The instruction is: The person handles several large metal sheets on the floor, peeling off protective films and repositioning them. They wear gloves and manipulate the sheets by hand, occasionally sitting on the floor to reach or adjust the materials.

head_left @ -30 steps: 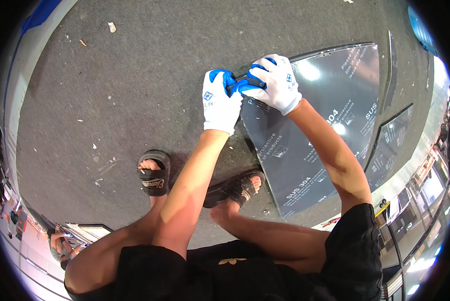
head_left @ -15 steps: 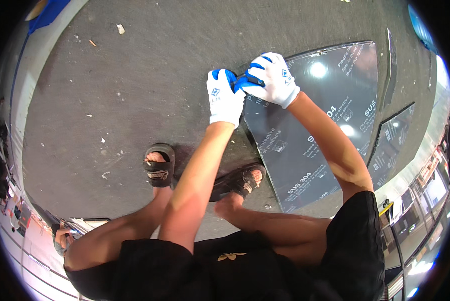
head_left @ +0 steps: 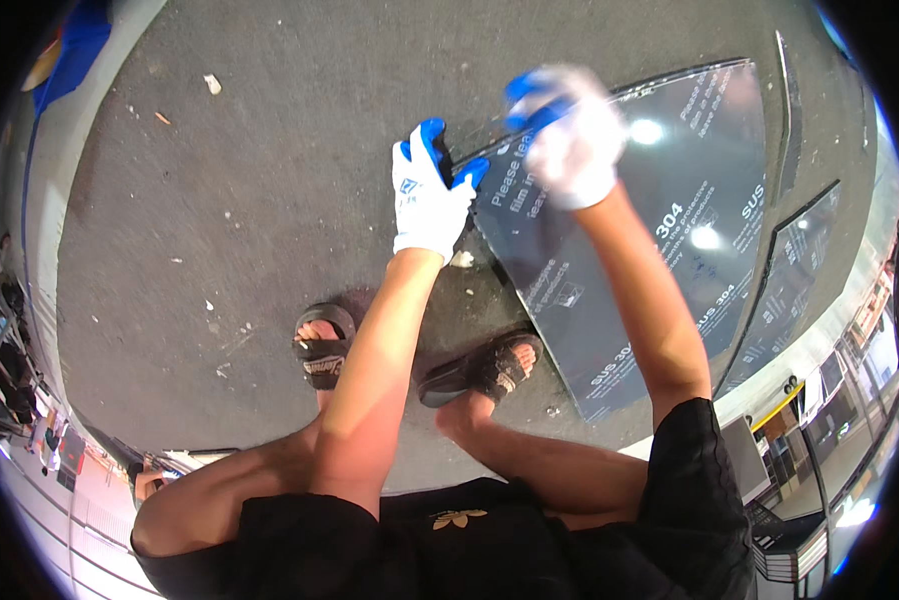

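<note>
A dark panel covered in printed protective film [head_left: 609, 260] lies on the floor, its pointed corner toward my left hand [head_left: 434, 192]. That hand wears a white glove with blue palm and fingertips. Its thumb and forefinger are spread apart at the corner, the thumb over the film. My right hand [head_left: 572, 135], in a matching glove, is above the panel's far edge, to the right of the left hand. It is smeared by motion, so its grip and anything in it cannot be made out.
A second film-covered panel [head_left: 794, 265] lies to the right, with a narrow dark strip [head_left: 787, 110] farther off. My sandalled feet [head_left: 484, 370] stand near the panel's left edge. Small pale scraps [head_left: 212, 84] are scattered on the dark floor [head_left: 249, 200].
My hands, together at the panel's corner before, have separated. The right has moved right and away over the panel; the left has shifted slightly left, its thumb and forefinger spreading.
</note>
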